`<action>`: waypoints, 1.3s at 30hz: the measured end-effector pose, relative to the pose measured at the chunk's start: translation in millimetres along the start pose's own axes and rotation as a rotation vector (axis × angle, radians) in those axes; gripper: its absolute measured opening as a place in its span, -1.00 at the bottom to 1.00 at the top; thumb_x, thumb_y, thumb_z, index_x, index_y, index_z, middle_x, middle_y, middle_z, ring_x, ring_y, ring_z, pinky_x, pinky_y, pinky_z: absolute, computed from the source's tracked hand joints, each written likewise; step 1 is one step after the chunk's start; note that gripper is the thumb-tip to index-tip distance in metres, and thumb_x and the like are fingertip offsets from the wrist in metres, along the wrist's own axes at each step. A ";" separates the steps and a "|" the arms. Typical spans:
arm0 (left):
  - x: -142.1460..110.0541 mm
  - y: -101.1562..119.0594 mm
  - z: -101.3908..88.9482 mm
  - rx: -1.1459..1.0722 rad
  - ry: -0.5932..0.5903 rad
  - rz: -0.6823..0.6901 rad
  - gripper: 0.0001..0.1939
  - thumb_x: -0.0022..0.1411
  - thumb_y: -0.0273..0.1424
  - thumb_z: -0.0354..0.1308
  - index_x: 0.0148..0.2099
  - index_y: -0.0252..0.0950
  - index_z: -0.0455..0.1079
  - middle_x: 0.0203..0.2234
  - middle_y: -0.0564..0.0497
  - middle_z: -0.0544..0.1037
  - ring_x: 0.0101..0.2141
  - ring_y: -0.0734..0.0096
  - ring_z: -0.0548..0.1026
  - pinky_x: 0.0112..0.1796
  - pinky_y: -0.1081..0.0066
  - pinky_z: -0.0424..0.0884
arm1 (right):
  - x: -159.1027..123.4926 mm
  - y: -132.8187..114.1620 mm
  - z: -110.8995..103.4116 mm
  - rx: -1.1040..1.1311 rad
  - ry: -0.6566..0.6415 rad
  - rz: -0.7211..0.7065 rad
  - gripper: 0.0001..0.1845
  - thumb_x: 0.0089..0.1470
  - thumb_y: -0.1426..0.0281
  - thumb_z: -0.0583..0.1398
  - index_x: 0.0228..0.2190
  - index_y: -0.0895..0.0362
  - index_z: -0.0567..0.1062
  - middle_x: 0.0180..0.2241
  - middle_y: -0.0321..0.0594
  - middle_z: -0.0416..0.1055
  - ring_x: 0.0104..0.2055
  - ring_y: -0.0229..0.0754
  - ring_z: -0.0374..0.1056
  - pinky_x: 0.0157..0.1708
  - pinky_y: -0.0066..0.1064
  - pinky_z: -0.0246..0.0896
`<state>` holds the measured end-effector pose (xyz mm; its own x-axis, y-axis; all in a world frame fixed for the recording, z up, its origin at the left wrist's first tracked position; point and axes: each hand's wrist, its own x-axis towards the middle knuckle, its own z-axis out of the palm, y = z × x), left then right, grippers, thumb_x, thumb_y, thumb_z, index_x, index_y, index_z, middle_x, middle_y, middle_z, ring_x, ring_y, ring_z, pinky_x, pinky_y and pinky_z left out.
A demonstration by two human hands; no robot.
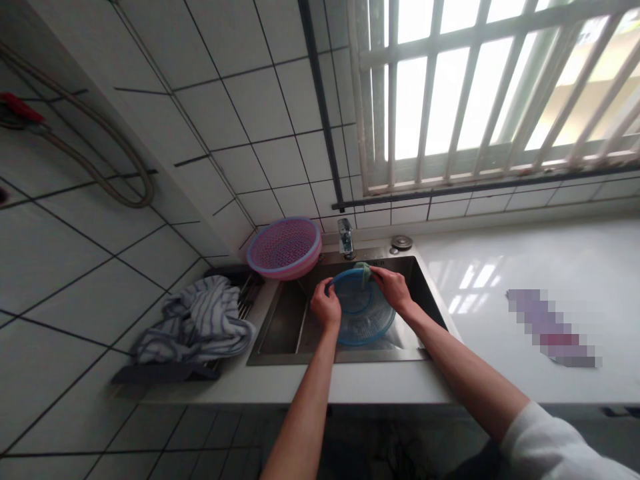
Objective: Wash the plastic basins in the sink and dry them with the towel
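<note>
Scanning left to right: striped cloth [207,320] is heaped on the dark rack [165,373] beside the sink [320,359]; loose folds near the edge could catch splashes. Pink basket [286,248] sits tilted at the sink's back left corner, partly over the opening, so a bump from our left forearm or from the blue basket could tip it in.

Our left hand [327,305] is pinching the near-left part of the blue basket's rim. Looks like a narrow grip; if that rim is wet, we'd expect it to slip and the basket to swing. Faucet [345,237] stands just behind, so lifting the rim carelessly could knock it.

Blue basket [367,313] is inside the sink, tilted. We can't tell whether its lower edge bears on the sink floor; if not, both hands carry it.

Our right hand [393,288] has its fingers closed on green cloth [365,269] against the far rim. Pushing hard there could twist the basket out of the left pinch, or bunch the cloth off the rim.
</note>
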<state>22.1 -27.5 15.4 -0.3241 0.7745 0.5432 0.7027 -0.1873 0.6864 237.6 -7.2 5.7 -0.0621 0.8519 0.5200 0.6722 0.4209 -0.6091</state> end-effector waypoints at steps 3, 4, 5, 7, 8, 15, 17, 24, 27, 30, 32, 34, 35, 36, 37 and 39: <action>0.6 -1.3 -1.8 -0.008 0.048 -0.044 -0.76 0.36 -0.50 0.13 -0.02 -0.21 0.57 -0.09 -0.13 0.69 -0.05 0.13 0.63 0.04 0.21 0.50 | -0.7 3.8 -1.0 -0.030 0.052 0.068 -0.65 0.34 0.40 0.19 0.09 -0.02 0.62 0.04 -0.22 0.64 0.04 0.00 0.61 0.12 -0.18 0.51; -0.5 0.7 -0.4 -0.015 -0.012 0.009 -0.75 0.36 -0.51 0.13 -0.02 -0.20 0.57 -0.09 -0.11 0.68 -0.05 0.15 0.63 0.04 0.23 0.50 | -1.6 3.1 1.0 -0.037 0.031 0.053 -0.65 0.34 0.43 0.19 0.08 -0.03 0.62 0.04 -0.23 0.64 0.05 -0.01 0.60 0.12 -0.19 0.51; -2.0 3.3 1.6 -0.021 -0.092 0.079 -0.74 0.37 -0.51 0.12 -0.02 -0.18 0.57 -0.09 -0.09 0.68 -0.06 0.18 0.63 0.03 0.25 0.50 | -2.6 1.4 3.8 -0.039 -0.003 0.018 -0.63 0.33 0.46 0.19 0.07 -0.04 0.62 0.04 -0.24 0.63 0.06 -0.03 0.60 0.13 -0.21 0.50; -4.2 7.5 5.2 -0.028 -0.240 0.201 -0.73 0.37 -0.53 0.11 -0.03 -0.14 0.58 -0.12 -0.04 0.68 -0.08 0.23 0.63 0.01 0.29 0.50 | -4.0 -3.0 9.7 -0.026 -0.080 -0.068 -0.61 0.31 0.50 0.19 0.07 -0.05 0.63 0.07 -0.27 0.62 0.08 -0.08 0.59 0.15 -0.26 0.49; -4.1 7.9 5.8 -0.029 -0.269 0.223 -0.72 0.37 -0.53 0.11 -0.04 -0.13 0.58 -0.13 -0.03 0.68 -0.08 0.24 0.63 0.01 0.30 0.49 | -4.1 -4.5 11.5 -0.015 -0.104 -0.095 -0.60 0.31 0.51 0.19 0.07 -0.05 0.63 0.07 -0.28 0.62 0.09 -0.10 0.58 0.16 -0.28 0.48; 2.3 -0.8 -1.5 -0.016 -0.027 -0.032 -0.77 0.35 -0.51 0.17 -0.02 -0.20 0.58 -0.09 -0.10 0.69 -0.07 0.14 0.64 0.02 0.22 0.50 | -0.9 2.1 3.7 -0.014 0.030 0.046 -0.67 0.34 0.42 0.20 0.05 -0.03 0.64 0.02 -0.25 0.64 0.04 -0.03 0.61 0.12 -0.23 0.51; -1.2 4.8 1.3 -0.031 -0.152 0.100 -0.75 0.36 -0.52 0.15 -0.03 -0.18 0.59 -0.11 -0.07 0.69 -0.08 0.20 0.64 0.01 0.27 0.50 | -2.3 -1.0 6.4 -0.034 -0.024 -0.009 -0.66 0.32 0.47 0.21 0.04 -0.03 0.64 0.03 -0.25 0.64 0.05 -0.06 0.60 0.13 -0.27 0.49; 3.7 -1.6 -4.2 -0.002 -0.076 0.001 -0.76 0.36 -0.51 0.17 -0.01 -0.22 0.60 -0.07 -0.11 0.70 -0.06 0.16 0.65 0.04 0.24 0.50 | 0.3 1.9 5.6 -0.069 -0.047 -0.011 -0.65 0.33 0.45 0.23 0.09 0.03 0.61 0.05 -0.20 0.63 0.04 -0.02 0.61 0.11 -0.23 0.51; 2.8 -2.3 -3.5 0.011 -0.057 -0.019 -0.75 0.36 -0.51 0.18 0.00 -0.23 0.60 -0.06 -0.11 0.70 -0.05 0.15 0.65 0.04 0.24 0.50 | 0.4 4.5 4.8 -0.097 -0.021 0.032 -0.64 0.31 0.48 0.22 0.08 0.05 0.62 0.05 -0.17 0.63 0.04 0.02 0.61 0.11 -0.19 0.51; -3.2 6.1 2.3 -0.014 -0.251 0.156 -0.73 0.38 -0.52 0.15 0.00 -0.16 0.60 -0.09 -0.03 0.69 -0.08 0.23 0.64 -0.01 0.32 0.50 | -2.5 -1.3 11.5 -0.099 -0.091 -0.062 -0.62 0.29 0.52 0.22 0.07 0.00 0.62 0.05 -0.20 0.63 0.05 -0.04 0.60 0.11 -0.25 0.50; -3.3 7.1 2.4 -0.022 -0.292 0.196 -0.72 0.37 -0.53 0.14 -0.01 -0.15 0.60 -0.11 -0.02 0.70 -0.08 0.24 0.64 -0.01 0.33 0.50 | -3.4 -3.3 14.3 -0.083 -0.123 -0.109 -0.62 0.30 0.51 0.22 0.07 -0.03 0.62 0.05 -0.23 0.63 0.04 -0.07 0.60 0.10 -0.29 0.50; 0.9 1.6 -2.0 -0.014 -0.188 0.095 -0.75 0.36 -0.53 0.17 -0.03 -0.19 0.60 -0.11 -0.05 0.70 -0.08 0.20 0.64 0.01 0.30 0.50 | -2.7 -0.2 12.9 -0.060 -0.079 -0.079 -0.63 0.32 0.47 0.22 0.08 -0.04 0.62 0.06 -0.24 0.62 0.04 -0.07 0.60 0.10 -0.28 0.51; 3.6 -2.3 -4.8 -0.006 -0.111 0.018 -0.77 0.35 -0.52 0.18 -0.03 -0.21 0.59 -0.11 -0.08 0.70 -0.07 0.17 0.65 0.02 0.27 0.50 | -1.9 2.7 11.0 -0.055 -0.043 -0.045 -0.64 0.33 0.45 0.22 0.09 -0.04 0.61 0.06 -0.24 0.63 0.04 -0.05 0.60 0.10 -0.26 0.51; 5.9 -5.7 -7.2 0.002 -0.040 -0.051 -0.78 0.34 -0.51 0.19 -0.03 -0.23 0.59 -0.10 -0.11 0.70 -0.07 0.15 0.65 0.02 0.25 0.50 | -1.2 5.7 9.1 -0.058 -0.008 -0.004 -0.64 0.33 0.43 0.21 0.09 -0.02 0.62 0.05 -0.24 0.63 0.03 -0.03 0.61 0.10 -0.23 0.52; 7.1 -7.9 -8.6 0.007 0.006 -0.093 -0.78 0.34 -0.51 0.20 -0.03 -0.24 0.59 -0.10 -0.12 0.70 -0.07 0.13 0.65 0.03 0.24 0.50 | -0.8 8.0 7.8 -0.067 0.016 0.031 -0.65 0.33 0.43 0.21 0.09 -0.01 0.62 0.03 -0.23 0.64 0.02 -0.01 0.62 0.10 -0.21 0.52; 5.8 -6.8 -7.0 -0.004 -0.024 -0.054 -0.77 0.34 -0.51 0.19 -0.02 -0.23 0.59 -0.09 -0.11 0.70 -0.06 0.14 0.65 0.02 0.25 0.50 | -1.0 8.7 8.0 -0.084 0.008 0.042 -0.65 0.31 0.45 0.22 0.07 0.00 0.63 0.03 -0.22 0.64 0.02 0.00 0.62 0.10 -0.20 0.52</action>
<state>11.0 -26.0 17.3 -0.3462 0.7977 0.4938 0.6823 -0.1472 0.7161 237.6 -1.9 -4.9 -0.0266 0.8654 0.5004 0.7335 0.3570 -0.5784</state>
